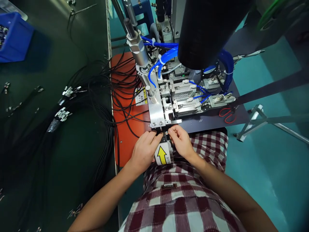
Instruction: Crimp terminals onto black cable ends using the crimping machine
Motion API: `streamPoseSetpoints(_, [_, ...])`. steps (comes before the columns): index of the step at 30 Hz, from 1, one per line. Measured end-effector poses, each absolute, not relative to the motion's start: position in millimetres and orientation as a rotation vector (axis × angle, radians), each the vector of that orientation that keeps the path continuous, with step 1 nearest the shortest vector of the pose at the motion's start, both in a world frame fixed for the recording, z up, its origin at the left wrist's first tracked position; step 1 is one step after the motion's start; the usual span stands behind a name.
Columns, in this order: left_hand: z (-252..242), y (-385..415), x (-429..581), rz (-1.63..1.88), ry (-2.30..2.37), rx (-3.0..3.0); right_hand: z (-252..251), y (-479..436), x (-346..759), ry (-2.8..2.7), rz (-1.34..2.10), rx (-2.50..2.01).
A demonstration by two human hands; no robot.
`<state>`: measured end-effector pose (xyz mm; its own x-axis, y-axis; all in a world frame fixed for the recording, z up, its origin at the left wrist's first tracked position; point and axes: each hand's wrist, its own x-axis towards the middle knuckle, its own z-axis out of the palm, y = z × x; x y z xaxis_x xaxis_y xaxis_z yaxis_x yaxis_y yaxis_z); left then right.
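Observation:
My left hand [144, 150] rests at the front of a metal machine [158, 112], fingers bent and pressed together over the end of a narrow track. What they grip is hidden. From the other side my right hand [181, 141] pinches with thumb and forefinger at a small shiny metal piece [166, 132]. The fingertips of both hands are close together. Just below them is a white plate [163, 154] with a yellow arrow pointing toward the machine. Thin black cables [125, 111] run across an orange-red board [127, 146] to the machine's left side.
On the dark table at left lie cable bundles with silver connector ends [63, 114]. A blue bin [16, 38] of small parts stands at far left. Blue air hoses [169, 56] and a black cylinder [205, 32] rise above the machine. Red-handled scissors [227, 115] lie at right.

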<state>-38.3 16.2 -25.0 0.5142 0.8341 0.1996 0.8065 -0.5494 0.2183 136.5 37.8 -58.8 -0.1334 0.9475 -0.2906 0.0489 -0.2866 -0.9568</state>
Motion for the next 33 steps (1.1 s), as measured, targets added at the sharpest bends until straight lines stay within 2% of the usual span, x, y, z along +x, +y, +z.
streamPoseSetpoints(2, [-25.8,14.6,-36.1,0.418,1.490,2.655,-58.8,37.4,137.0,-1.202,1.484,-1.399])
streamPoseSetpoints(8, [-26.9,15.8,-36.9,0.506,1.468,2.637,-60.5,42.0,133.8,-0.928,1.737,-1.269])
streamPoseSetpoints(20, [-32.1,14.7,-38.5,0.619,1.446,2.506,-62.3,35.9,130.0,-1.154,1.454,-1.391])
streamPoseSetpoints(26, [-32.0,13.1,-37.3,0.539,1.461,2.560,-63.4,38.7,128.2,-0.934,1.660,-1.336])
streamPoseSetpoints(33, [-29.6,13.7,-37.0,0.585,1.434,2.575,-61.1,39.5,128.9,-0.904,1.692,-1.328])
